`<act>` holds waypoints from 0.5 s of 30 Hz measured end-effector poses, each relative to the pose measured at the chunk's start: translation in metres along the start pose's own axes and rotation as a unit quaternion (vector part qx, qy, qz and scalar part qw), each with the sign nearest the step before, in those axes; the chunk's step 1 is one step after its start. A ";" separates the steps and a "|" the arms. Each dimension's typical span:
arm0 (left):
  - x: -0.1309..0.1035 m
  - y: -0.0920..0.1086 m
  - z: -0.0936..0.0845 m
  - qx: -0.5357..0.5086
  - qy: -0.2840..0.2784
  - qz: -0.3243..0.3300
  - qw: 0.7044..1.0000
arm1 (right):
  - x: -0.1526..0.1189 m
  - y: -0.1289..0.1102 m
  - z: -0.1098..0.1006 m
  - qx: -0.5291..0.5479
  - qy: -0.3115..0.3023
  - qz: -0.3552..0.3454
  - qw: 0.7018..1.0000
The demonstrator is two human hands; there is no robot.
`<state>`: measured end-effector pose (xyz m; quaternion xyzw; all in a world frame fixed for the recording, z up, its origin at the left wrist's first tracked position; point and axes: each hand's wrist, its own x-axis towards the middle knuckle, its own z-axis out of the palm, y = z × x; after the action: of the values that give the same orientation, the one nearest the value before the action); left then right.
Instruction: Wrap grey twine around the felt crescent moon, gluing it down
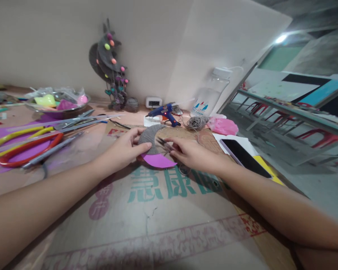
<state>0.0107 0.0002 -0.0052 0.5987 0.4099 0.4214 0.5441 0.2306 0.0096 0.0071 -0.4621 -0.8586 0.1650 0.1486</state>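
printed cardboard (124, 225) nearest. crescent (150, 135) sits above it, between the hands, grey wrap on its far part, bare purple on the near end; hollow side faces right, tip-to-tip axis runs roughly near to far. left hand (125, 148) is closer, clamped on the outer curve, thumb on top. right hand (187, 152) apart from it, at the hollow side, pinching thin dark strands (162, 143), probably yarn. beyond: blue glue gun (165, 113), yarn ball (196, 122); then bottle (211, 92).
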 end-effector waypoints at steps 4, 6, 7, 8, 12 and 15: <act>0.005 -0.003 -0.004 -0.065 0.049 -0.008 0.997 | 0.011 0.014 -0.013 0.080 0.164 0.034 0.983; 0.008 -0.005 -0.006 -0.096 0.079 -0.001 0.992 | 0.010 0.016 -0.029 0.176 0.221 0.037 0.959; 0.009 -0.005 -0.007 -0.107 0.091 0.001 0.990 | 0.007 0.015 -0.038 0.229 0.210 0.021 0.950; 0.010 -0.005 -0.008 -0.113 0.096 0.001 0.989 | 0.002 0.013 -0.047 0.277 0.154 0.008 0.948; 0.010 -0.005 -0.008 -0.108 0.093 -0.004 0.990 | -0.020 0.006 -0.058 0.340 -0.275 0.010 0.899; 0.008 -0.004 -0.006 -0.097 0.085 0.000 0.992 | -0.022 0.018 -0.042 0.293 -0.258 0.015 0.921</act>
<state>0.0070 0.0104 -0.0085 0.5049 0.4120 0.5087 0.5626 0.2726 0.0068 0.0357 -0.3519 -0.7735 0.5249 0.0487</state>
